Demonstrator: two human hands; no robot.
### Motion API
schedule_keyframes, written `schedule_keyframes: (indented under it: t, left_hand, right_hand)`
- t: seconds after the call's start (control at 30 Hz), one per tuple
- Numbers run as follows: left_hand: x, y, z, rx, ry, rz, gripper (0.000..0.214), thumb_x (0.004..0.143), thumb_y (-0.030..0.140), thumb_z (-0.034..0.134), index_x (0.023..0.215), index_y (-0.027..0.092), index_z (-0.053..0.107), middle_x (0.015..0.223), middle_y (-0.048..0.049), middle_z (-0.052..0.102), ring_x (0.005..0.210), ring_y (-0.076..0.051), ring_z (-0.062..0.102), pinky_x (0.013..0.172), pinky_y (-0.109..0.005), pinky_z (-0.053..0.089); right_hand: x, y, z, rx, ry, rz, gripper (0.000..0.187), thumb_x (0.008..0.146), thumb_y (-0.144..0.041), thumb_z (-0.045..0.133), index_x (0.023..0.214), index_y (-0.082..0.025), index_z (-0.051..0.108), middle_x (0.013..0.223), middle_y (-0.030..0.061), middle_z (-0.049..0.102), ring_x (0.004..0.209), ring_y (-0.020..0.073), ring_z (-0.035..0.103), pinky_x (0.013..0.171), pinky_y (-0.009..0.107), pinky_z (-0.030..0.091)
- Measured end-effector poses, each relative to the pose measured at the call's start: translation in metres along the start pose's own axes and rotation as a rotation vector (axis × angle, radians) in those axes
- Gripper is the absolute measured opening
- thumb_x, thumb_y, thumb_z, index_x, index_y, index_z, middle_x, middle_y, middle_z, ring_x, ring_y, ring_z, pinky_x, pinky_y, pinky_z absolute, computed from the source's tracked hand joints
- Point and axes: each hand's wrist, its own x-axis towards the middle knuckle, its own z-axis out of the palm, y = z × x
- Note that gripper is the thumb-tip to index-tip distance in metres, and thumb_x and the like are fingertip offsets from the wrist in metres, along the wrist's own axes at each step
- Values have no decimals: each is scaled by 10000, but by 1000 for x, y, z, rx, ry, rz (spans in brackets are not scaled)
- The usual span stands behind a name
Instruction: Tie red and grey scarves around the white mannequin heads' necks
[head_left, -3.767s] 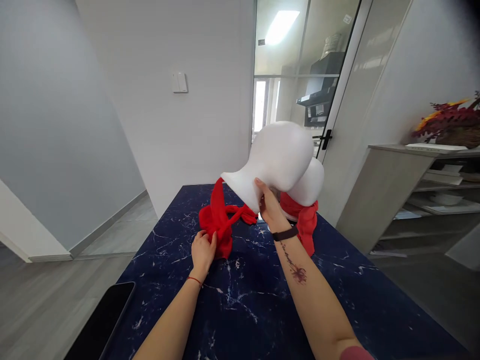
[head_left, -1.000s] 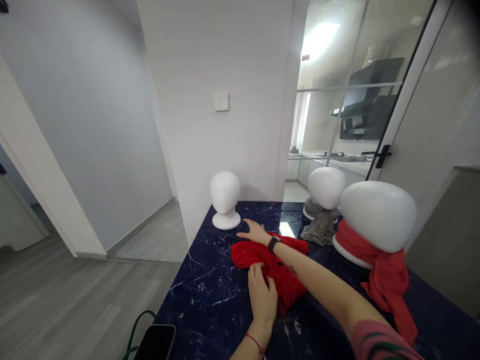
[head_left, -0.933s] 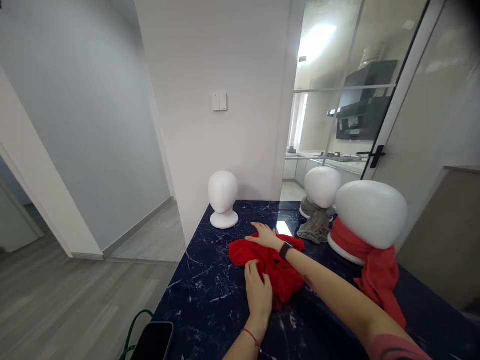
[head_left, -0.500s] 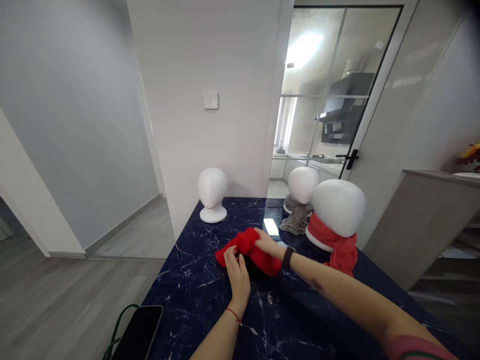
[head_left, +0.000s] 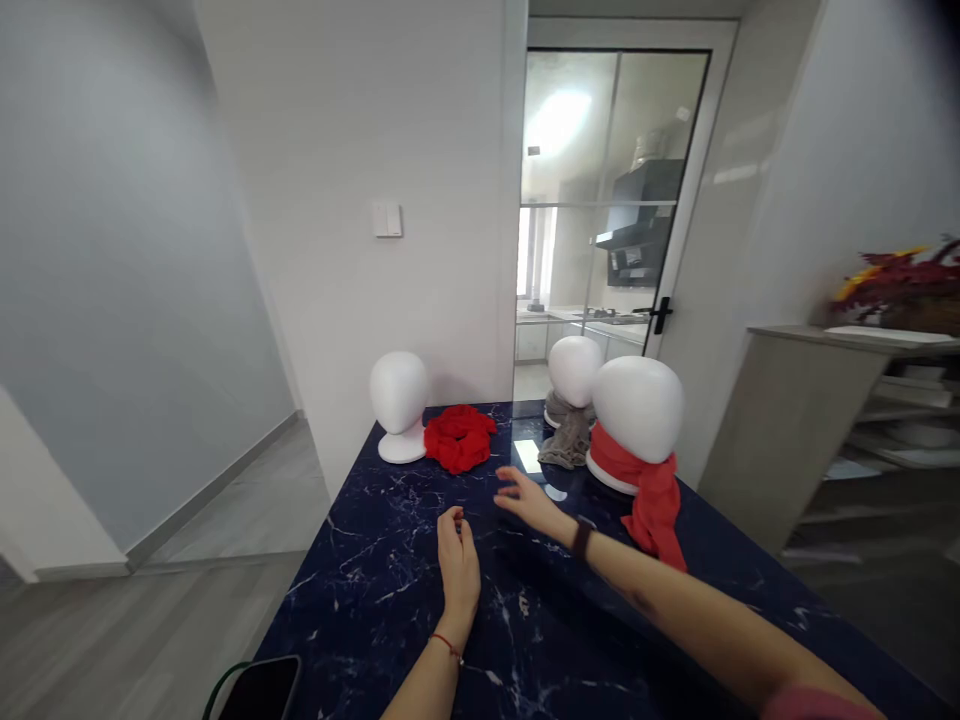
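Note:
A crumpled red scarf [head_left: 458, 437] lies at the far end of the dark blue marble table [head_left: 390, 590], next to a bare white foam head [head_left: 399, 403]. My left hand [head_left: 457, 564] rests on the table with its fingers stretched forward and holds nothing. My right hand [head_left: 529, 500] hovers low over the table, fingers spread, a black band on the wrist. Both hands are well short of the scarf. To the right stand a foam head wearing a red scarf [head_left: 637, 430] and, behind it, one with a grey scarf [head_left: 571, 395].
A black phone [head_left: 255, 690] and a green cord [head_left: 217, 683] lie at the near left table edge. A glass door [head_left: 611, 210] is behind the table. A shelf unit [head_left: 840, 420] with red flowers [head_left: 900, 275] stands on the right. Grey floor lies to the left.
The red scarf left my hands and now lies bunched at the far end beside the bare head. Both hands have come off it and opened. The view has swung rightward.

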Motion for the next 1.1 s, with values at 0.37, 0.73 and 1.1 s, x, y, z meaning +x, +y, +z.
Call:
schedule_keyframes:
  t: [0.37, 0.73, 1.1]
  left_hand:
    - [-6, 2, -4, 74, -284, 15, 186, 786, 315, 417, 824, 195, 555, 648, 13, 568, 622, -166, 555, 615, -276, 409]
    - [-9, 8, -4, 194, -285, 20, 186, 766, 317, 412, 792, 205, 558, 659, 13, 586, 621, -164, 565, 598, -265, 411]
    - [-5, 7, 1, 206, -297, 18, 183, 777, 300, 406, 809, 199, 555, 659, 15, 580, 622, -154, 562, 597, -260, 414]
  right_hand:
    - [-148, 33, -177, -166, 348, 63, 213, 730, -426, 591, 882, -278, 576, 931, 87, 640, 859, 285, 623, 814, 459, 480]
    - [-65, 63, -236, 117, 747, 157, 556, 639, -634, 527, 926, -161, 580, 884, 78, 675, 870, 216, 612, 736, 310, 477]
    - [-55, 58, -222, 336, 579, 130, 333, 597, -551, 525, 623, -227, 455, 553, -8, 548, 576, 164, 532, 564, 292, 427]
